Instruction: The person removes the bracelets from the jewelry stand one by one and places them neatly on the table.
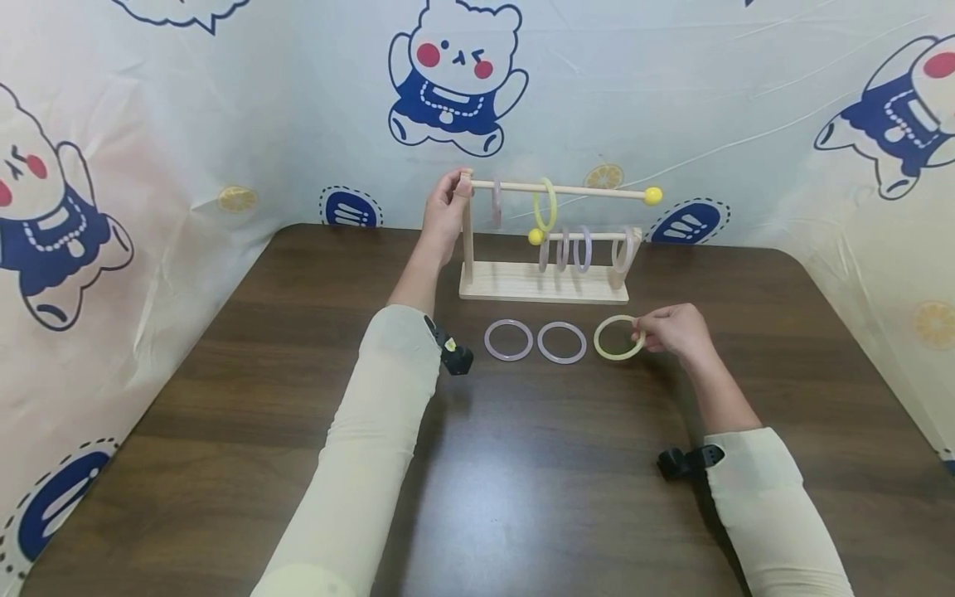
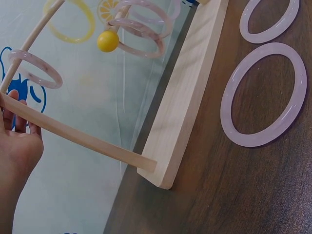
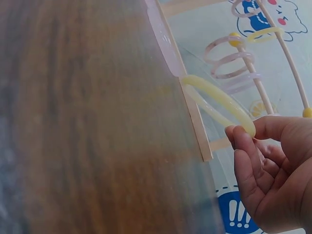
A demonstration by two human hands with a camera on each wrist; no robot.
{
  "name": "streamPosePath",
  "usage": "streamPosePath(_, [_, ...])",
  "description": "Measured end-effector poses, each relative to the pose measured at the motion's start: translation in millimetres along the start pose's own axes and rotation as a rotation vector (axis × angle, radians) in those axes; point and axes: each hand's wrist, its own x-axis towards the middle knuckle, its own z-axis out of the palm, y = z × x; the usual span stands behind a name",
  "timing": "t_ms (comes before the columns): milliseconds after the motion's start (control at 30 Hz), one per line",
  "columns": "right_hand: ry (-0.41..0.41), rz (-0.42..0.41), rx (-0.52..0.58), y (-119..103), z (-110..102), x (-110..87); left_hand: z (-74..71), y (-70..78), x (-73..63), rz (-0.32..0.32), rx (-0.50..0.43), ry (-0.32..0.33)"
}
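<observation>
A wooden bangle stand [image 1: 545, 283] with two yellow-tipped rods stands at the back of the table. My left hand [image 1: 445, 207] grips the top of its tall left post [image 2: 78, 134]. A pale bangle [image 1: 496, 205] and a yellow bangle [image 1: 546, 205] hang on the upper rod; several pale and lilac bangles [image 1: 583, 249] hang on the lower one. My right hand [image 1: 677, 329] pinches the right edge of another yellow bangle [image 3: 222, 100] between thumb and fingers, in front of the stand. Beside it lie two lilac bangles [image 1: 509, 341] [image 1: 562, 343].
The dark wooden table [image 1: 298, 464] ends just behind the stand. A printed cloth [image 1: 283, 99] with cartoon bears hangs behind and at both sides. Each wrist wears a small black camera [image 1: 457, 358].
</observation>
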Motion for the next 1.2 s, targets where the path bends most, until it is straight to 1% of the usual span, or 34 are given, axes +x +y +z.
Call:
streamPosePath(267, [-0.010,0.005,-0.051,1.8,0.0,0.0,-0.2,0.5,1.0,-0.005,0.003,-0.005])
streamPosePath(500, [-0.029,-0.002,-0.056,2.6,0.5,0.0,-0.1,0.8,-0.5,0.000,-0.004,-0.007])
streamPosePath(700, [-0.029,0.001,-0.095,4.1,0.4,1.2,-0.3,0.5,0.0,-0.004,-0.002,-0.008])
streamPosePath(800, [-0.038,-0.001,-0.129,4.4,0.0,1.0,-0.5,-0.1,0.5,-0.001,-0.006,-0.011])
streamPosePath(933, [-0.040,-0.015,-0.207,4.9,-1.1,0.4,-0.5,0.1,0.6,-0.003,-0.011,-0.006])
streamPosePath(1067, [-0.024,-0.035,-0.302,6.4,-2.3,0.5,-0.3,1.0,-0.1,-0.002,-0.011,-0.001])
streamPosePath(1200, [-0.016,-0.028,-0.358,8.7,-3.8,0.2,-0.1,1.4,-0.4,-0.004,-0.010,-0.001])
